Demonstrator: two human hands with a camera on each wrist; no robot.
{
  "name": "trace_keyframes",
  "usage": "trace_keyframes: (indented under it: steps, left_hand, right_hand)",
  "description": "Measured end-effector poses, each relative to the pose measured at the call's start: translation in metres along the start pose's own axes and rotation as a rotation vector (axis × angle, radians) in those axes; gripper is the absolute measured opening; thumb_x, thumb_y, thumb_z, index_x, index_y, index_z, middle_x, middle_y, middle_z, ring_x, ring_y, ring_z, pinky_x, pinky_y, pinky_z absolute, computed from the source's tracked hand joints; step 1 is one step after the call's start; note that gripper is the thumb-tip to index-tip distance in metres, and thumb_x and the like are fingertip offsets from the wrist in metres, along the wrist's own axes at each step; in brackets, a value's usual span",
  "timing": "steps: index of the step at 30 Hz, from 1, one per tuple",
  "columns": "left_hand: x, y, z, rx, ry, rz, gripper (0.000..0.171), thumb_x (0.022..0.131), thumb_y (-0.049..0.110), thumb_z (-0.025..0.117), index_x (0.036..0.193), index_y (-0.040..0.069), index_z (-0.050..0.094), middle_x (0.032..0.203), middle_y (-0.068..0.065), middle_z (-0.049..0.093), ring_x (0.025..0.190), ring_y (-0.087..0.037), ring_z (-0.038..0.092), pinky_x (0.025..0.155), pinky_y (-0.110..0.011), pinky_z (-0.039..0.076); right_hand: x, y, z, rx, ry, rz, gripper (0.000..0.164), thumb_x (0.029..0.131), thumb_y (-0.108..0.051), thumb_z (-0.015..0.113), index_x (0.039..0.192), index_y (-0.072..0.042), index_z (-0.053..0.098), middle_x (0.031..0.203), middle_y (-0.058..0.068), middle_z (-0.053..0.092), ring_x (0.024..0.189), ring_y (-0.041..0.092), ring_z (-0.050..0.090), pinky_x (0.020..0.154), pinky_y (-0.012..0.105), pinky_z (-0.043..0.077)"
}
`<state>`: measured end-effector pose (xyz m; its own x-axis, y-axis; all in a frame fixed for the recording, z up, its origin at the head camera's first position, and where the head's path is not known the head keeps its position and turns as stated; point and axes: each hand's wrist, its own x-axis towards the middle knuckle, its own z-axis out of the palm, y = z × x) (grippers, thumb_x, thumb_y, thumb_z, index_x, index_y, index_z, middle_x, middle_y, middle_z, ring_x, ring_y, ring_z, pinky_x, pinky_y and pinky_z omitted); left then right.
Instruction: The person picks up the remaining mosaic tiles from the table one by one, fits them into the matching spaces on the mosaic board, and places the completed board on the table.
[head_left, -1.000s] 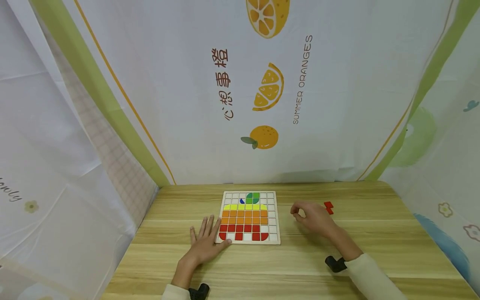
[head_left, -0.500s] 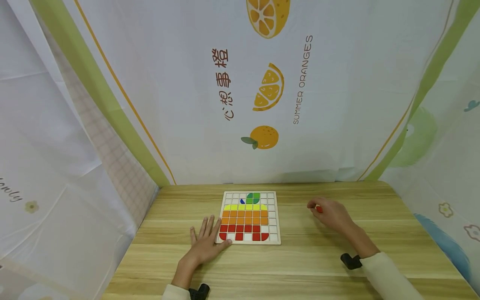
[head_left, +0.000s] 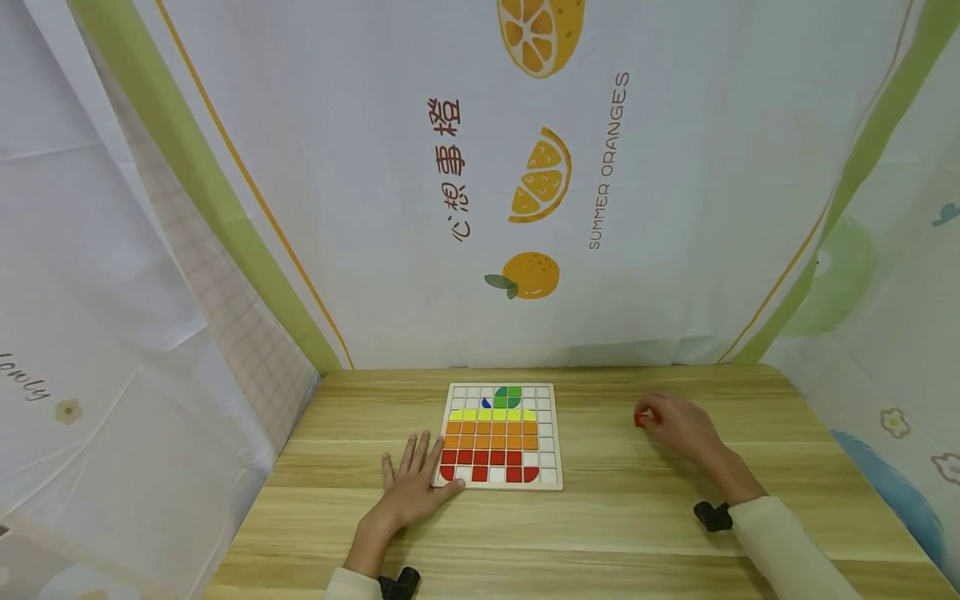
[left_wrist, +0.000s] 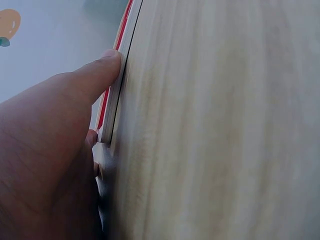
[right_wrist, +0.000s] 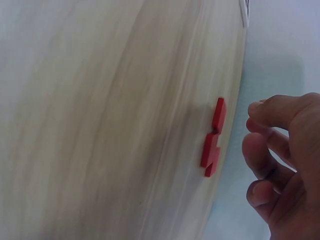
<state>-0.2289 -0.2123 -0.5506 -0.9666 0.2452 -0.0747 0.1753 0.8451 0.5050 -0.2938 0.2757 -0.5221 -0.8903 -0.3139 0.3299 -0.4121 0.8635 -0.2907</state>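
In the head view, a square wooden grid board (head_left: pixel 558 454) lies on the table, with coloured tiles in red, orange, yellow, green and blue set in its cells. My left hand (head_left: pixel 411 493) rests with spread fingers at the board's lower left corner; the left wrist view shows the thumb (left_wrist: pixel 102 72) against its edge. To the right of the board, my right hand (head_left: pixel 681 429) hovers at several loose red tiles (head_left: pixel 640 417), partly covering them in the head view. In the right wrist view these red tiles (right_wrist: pixel 210 150) lie on the table beside the loosely bent fingers, which hold nothing.
The wooden table (head_left: pixel 600 533) runs back to a white curtain (head_left: pixel 390 208) printed with oranges. More hanging cloth stands at both sides. Black wrist cameras sit below the left (head_left: pixel 400 583) and right (head_left: pixel 712 517) hands.
My right hand has moved right, away from the board, to the loose red tiles, partly covering them now. The left hand and the board have stayed in place.
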Motion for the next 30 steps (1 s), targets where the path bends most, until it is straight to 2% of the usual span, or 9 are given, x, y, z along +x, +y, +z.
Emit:
trace_keyframes:
  steps: [4,7,11,18,23,30]
  left_hand:
    - [-0.002,-0.001,0.002,-0.050,0.029,0.029,0.096,0.100,0.067,0.060,0.170,0.010,0.027,0.179,-0.021,0.010,0.166,-0.045,-0.001,0.120,-0.078,-0.019]
    - [-0.002,-0.003,0.003,-0.077,0.039,0.046,0.097,0.099,0.067,0.059,0.170,0.009,0.027,0.179,-0.023,0.010,0.166,-0.046,-0.002,0.119,-0.078,-0.021]
    - [-0.002,-0.005,0.004,-0.092,0.045,0.059,0.097,0.100,0.067,0.060,0.170,0.009,0.026,0.178,-0.024,0.010,0.166,-0.047,-0.003,0.118,-0.078,-0.022]
    - [-0.003,0.003,-0.001,0.000,-0.010,-0.016,0.094,0.102,0.066,0.058,0.172,0.015,0.023,0.181,-0.016,0.007,0.167,-0.042,-0.002,0.122,-0.078,-0.015]
    - [-0.004,0.004,-0.002,-0.003,-0.006,-0.017,0.093,0.101,0.065,0.060,0.171,0.015,0.024,0.180,-0.017,0.009,0.167,-0.043,0.000,0.122,-0.079,-0.012]
    - [-0.003,0.005,-0.002,0.007,-0.010,-0.016,0.093,0.102,0.065,0.059,0.172,0.015,0.024,0.180,-0.016,0.008,0.167,-0.043,0.000,0.122,-0.079,-0.013]
  right_hand:
    - [0.000,0.006,0.002,0.006,-0.041,0.033,0.009,0.093,-0.011,0.081,0.100,-0.014,0.077,0.114,0.013,0.075,0.075,0.015,0.063,0.060,0.034,0.051]
    - [-0.002,0.010,0.005,0.012,-0.061,0.044,0.010,0.093,-0.011,0.081,0.102,-0.012,0.078,0.125,0.020,0.074,0.087,0.030,0.072,0.066,0.044,0.058]
    - [-0.003,0.014,0.009,0.002,-0.075,0.046,0.013,0.092,-0.013,0.083,0.104,-0.012,0.079,0.135,0.024,0.070,0.102,0.042,0.074,0.074,0.054,0.062]
    - [-0.004,0.015,0.012,-0.015,-0.059,0.042,0.016,0.090,-0.013,0.085,0.105,-0.012,0.080,0.124,0.018,0.075,0.096,0.037,0.075,0.072,0.050,0.062]
    - [-0.005,0.013,0.013,-0.027,-0.056,0.044,0.017,0.090,-0.014,0.085,0.106,-0.011,0.080,0.123,0.018,0.075,0.097,0.037,0.076,0.072,0.050,0.062]
    - [-0.006,0.012,0.012,-0.025,-0.042,0.043,0.017,0.090,-0.014,0.085,0.106,-0.010,0.080,0.111,0.012,0.077,0.089,0.031,0.075,0.068,0.046,0.061]
